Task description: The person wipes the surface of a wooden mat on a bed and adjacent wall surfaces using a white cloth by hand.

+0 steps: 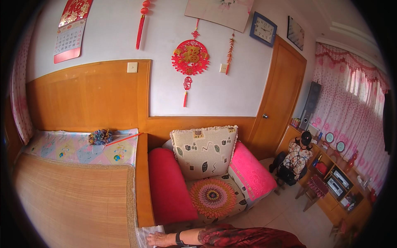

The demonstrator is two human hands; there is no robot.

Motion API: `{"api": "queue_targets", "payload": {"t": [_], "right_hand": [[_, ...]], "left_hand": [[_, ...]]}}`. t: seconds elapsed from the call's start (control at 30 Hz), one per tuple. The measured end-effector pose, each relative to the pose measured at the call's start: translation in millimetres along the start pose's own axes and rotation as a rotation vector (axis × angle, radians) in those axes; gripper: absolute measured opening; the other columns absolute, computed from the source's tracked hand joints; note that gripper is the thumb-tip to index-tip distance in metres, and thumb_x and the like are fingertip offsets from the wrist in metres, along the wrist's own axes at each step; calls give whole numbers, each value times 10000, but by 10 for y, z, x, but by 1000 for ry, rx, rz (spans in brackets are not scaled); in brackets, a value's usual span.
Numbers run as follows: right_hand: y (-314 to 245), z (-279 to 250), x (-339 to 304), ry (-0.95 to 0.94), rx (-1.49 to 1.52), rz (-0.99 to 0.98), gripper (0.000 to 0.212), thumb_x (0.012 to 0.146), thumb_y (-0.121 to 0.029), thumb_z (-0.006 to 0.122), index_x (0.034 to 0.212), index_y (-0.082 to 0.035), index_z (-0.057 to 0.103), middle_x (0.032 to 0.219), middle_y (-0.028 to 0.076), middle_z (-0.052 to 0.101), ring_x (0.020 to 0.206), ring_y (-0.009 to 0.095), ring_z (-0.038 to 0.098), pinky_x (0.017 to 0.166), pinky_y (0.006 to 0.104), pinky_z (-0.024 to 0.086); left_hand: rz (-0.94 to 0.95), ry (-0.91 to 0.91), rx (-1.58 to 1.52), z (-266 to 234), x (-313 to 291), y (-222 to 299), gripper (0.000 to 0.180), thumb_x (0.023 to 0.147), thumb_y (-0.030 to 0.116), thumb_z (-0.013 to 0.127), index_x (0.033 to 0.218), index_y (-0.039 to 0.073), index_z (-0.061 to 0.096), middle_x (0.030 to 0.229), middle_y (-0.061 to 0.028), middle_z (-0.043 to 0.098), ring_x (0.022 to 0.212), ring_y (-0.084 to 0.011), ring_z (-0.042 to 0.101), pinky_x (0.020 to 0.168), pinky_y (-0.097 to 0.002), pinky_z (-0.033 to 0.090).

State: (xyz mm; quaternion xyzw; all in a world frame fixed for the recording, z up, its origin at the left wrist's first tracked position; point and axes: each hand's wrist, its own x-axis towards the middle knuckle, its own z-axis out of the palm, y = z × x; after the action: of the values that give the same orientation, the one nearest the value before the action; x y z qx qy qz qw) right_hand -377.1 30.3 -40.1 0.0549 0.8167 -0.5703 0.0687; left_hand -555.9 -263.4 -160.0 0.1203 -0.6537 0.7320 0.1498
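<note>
At the bottom centre of the frame one hand (159, 239) lies flat, fingers stretched leftward and holding nothing, on a pale cloth (144, 236) at the lower corner of the wooden bed frame (142, 182); which hand it is cannot be told, and the other is out of sight. Its forearm, with a dark watch (179, 238) at the wrist and a red patterned sleeve (244, 237), runs in from the lower right. Just above sits an armchair (206, 182) holding a patterned cushion (204, 151) and a round floral seat pad (212, 196).
</note>
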Motion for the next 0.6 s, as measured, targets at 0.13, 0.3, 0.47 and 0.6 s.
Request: {"api": "queue_targets", "payload": {"t": [0.13, 0.3, 0.47, 0.6], "right_hand": [[-1, 5, -9, 9, 15, 18, 159, 758, -129, 540, 907, -96, 587, 817, 78, 590, 744, 227, 565, 623, 381, 447], [-14, 4, -10, 10, 40, 32, 161, 759, -132, 539, 908, -97, 588, 816, 77, 592, 741, 224, 564, 620, 382, 447], [10, -34, -8, 16, 63, 54, 162, 760, -135, 539, 909, -98, 590, 815, 76, 594, 738, 221, 564, 616, 382, 447], [17, -85, 27, 22, 96, 72, 163, 761, -137, 538, 910, -99, 591, 813, 75, 596, 736, 219, 563, 614, 382, 446]], "left_hand": [[-5, 10, 2, -6, -3, -10, 579, 841, 535, 388, 1315, 206, 342, 1397, 61, 291, 1306, -230, 205, 1034, -492, 123], [-12, 16, 8, 19, -16, -41, 570, 843, 528, 392, 1311, 205, 348, 1395, 63, 293, 1305, -230, 208, 1035, -485, 127], [-16, 28, 13, -7, -32, -53, 562, 845, 520, 395, 1307, 203, 355, 1394, 65, 295, 1303, -230, 211, 1037, -478, 130], [-22, 33, 25, -17, 6, -61, 555, 847, 514, 398, 1304, 202, 360, 1393, 66, 297, 1302, -229, 214, 1039, -473, 132]]}}
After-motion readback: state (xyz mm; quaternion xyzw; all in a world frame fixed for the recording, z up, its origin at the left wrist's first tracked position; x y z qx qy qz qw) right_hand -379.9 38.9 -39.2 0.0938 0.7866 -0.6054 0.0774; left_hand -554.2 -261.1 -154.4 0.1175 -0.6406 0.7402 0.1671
